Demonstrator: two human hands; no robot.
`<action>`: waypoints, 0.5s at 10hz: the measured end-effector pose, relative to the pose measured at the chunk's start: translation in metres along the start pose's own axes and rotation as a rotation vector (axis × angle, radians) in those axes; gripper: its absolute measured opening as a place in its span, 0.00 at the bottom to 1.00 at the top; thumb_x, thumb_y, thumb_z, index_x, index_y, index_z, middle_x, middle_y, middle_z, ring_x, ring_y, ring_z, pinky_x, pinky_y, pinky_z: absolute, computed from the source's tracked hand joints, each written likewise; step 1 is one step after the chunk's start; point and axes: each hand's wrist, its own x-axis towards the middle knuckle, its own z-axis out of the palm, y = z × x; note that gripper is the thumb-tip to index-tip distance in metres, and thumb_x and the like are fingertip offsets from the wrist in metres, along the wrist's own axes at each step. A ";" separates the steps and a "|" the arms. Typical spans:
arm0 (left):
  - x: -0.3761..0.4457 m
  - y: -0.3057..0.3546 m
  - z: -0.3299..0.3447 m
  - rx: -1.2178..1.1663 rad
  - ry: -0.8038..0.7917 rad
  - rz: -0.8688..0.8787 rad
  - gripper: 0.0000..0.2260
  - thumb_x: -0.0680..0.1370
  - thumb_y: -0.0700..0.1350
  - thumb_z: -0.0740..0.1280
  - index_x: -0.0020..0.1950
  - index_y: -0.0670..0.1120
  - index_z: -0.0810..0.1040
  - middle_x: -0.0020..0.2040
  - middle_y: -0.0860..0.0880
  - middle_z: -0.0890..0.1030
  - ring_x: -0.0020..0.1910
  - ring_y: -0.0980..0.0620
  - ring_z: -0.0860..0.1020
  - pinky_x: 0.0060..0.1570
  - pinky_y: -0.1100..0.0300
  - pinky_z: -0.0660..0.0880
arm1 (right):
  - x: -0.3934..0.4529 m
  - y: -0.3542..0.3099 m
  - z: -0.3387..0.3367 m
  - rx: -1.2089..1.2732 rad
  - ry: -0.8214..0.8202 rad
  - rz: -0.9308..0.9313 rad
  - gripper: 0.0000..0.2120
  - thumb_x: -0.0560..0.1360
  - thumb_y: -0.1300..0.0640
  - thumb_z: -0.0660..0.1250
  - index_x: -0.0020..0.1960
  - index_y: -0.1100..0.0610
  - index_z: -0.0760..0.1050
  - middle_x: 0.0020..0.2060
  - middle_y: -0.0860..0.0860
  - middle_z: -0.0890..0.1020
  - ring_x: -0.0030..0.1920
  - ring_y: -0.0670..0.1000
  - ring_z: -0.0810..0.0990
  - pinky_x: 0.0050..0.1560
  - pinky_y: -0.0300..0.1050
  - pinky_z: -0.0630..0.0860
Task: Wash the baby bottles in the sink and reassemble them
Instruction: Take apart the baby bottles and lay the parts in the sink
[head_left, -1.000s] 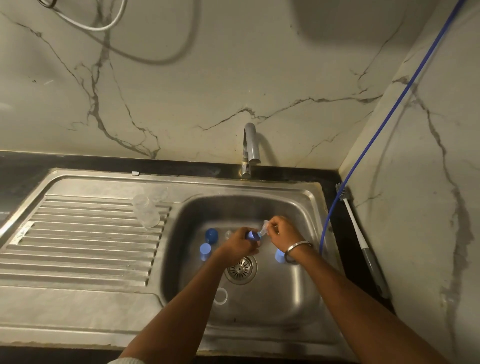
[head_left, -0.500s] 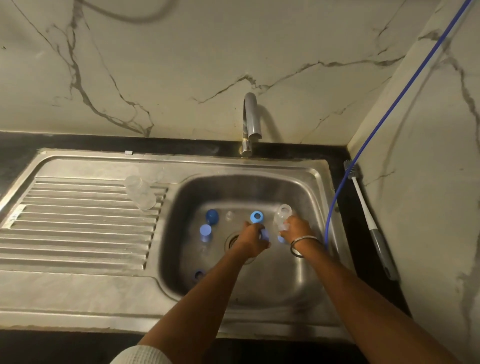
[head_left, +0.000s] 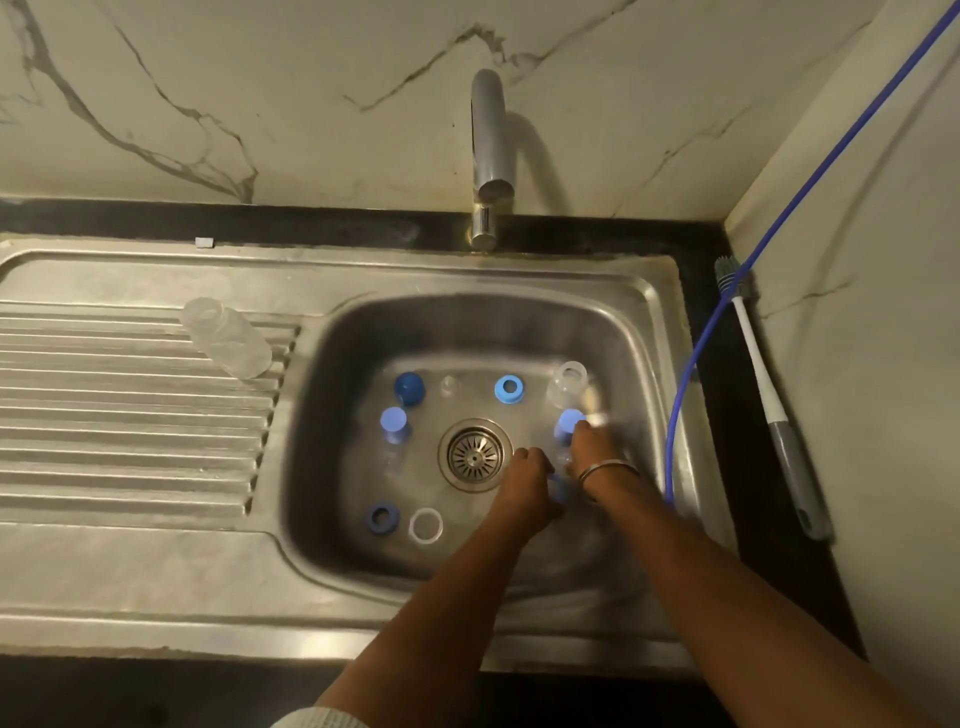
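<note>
Sink (head_left: 649, 332) basin holds scattered bottle parts, apart probably for washing. One clear bottle (head_left: 228, 338) lies on drainboard by basin's left rim, likely set aside. Right hand (head_left: 589, 447) grips capped bottle (head_left: 566, 431) near right wall. Left hand (head_left: 530, 467) curled; contents unclear.

Three clear bottles (head_left: 227, 336) (one on the drainboard), two blue rings (head_left: 508, 389), one brush (head_left: 772, 400).

Both hands sit low in the basin (head_left: 332, 415), the left hand (head_left: 524, 473) just right of the drain (head_left: 475, 455), the right hand (head_left: 592, 447) touching a capped bottle (head_left: 569, 423). Beyond them stand a ring (head_left: 508, 389) and an open bottle (head_left: 570, 382). Left of the left hand, past the drain, caps (head_left: 409, 388) and rings (head_left: 382, 518) ring a bare strip of floor.
</note>
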 end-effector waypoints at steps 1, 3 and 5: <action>0.005 -0.003 0.015 -0.007 -0.016 0.001 0.19 0.70 0.39 0.74 0.58 0.39 0.73 0.59 0.42 0.71 0.54 0.44 0.74 0.48 0.59 0.70 | 0.007 0.006 0.010 -0.043 0.005 0.004 0.14 0.79 0.63 0.57 0.63 0.64 0.70 0.61 0.62 0.74 0.61 0.60 0.74 0.57 0.49 0.71; 0.017 -0.001 0.037 -0.001 -0.058 -0.010 0.19 0.70 0.40 0.74 0.58 0.39 0.72 0.59 0.41 0.71 0.53 0.43 0.74 0.44 0.60 0.68 | 0.019 0.015 0.019 -0.059 0.065 0.049 0.14 0.82 0.63 0.52 0.63 0.64 0.71 0.61 0.60 0.76 0.62 0.57 0.75 0.60 0.47 0.70; 0.023 0.001 0.054 0.061 -0.156 0.003 0.30 0.67 0.41 0.77 0.65 0.40 0.69 0.62 0.41 0.71 0.60 0.42 0.71 0.57 0.54 0.69 | 0.015 0.020 0.027 -0.089 0.063 -0.014 0.14 0.82 0.62 0.51 0.64 0.62 0.69 0.61 0.59 0.76 0.63 0.56 0.76 0.60 0.47 0.70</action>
